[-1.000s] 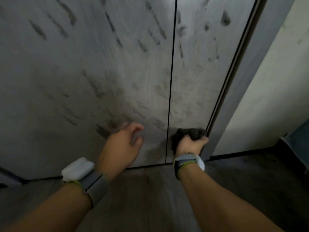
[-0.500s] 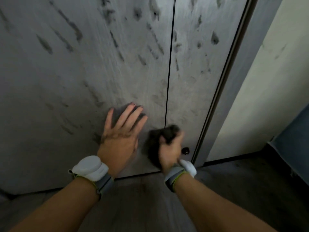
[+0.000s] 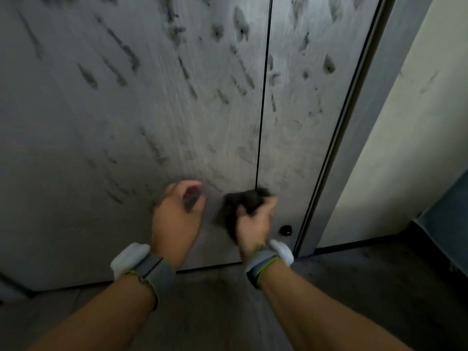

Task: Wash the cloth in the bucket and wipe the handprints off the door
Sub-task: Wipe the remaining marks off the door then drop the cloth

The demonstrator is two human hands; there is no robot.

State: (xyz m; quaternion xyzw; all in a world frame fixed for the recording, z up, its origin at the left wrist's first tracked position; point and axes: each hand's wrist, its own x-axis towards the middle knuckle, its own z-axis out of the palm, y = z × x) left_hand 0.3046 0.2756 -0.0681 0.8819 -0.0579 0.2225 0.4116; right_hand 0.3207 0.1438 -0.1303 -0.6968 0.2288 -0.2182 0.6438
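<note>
From the head camera, the grey door filled most of the view, its face streaked with dark handprints that ran thick above and thinned out lower down. A thin black seam split the door into a wide left panel and a narrow right one, and the dark frame edge closed it off just beyond, with the pale wall right behind that. Room to move lay mostly up and to the left; on the right the frame sat close. Down low, the door's bottom edge met the dark floor. The right hand was low on the door, right at the seam, fingers curled tight round the dark cloth, which was bunched against the surface. A small dark hole sat just right of that hand. The left hand was beside it on the wide panel, fingers loosely curled, holding nothing; whether they touched the door could not be told. Both wrists wore grey bands.
</note>
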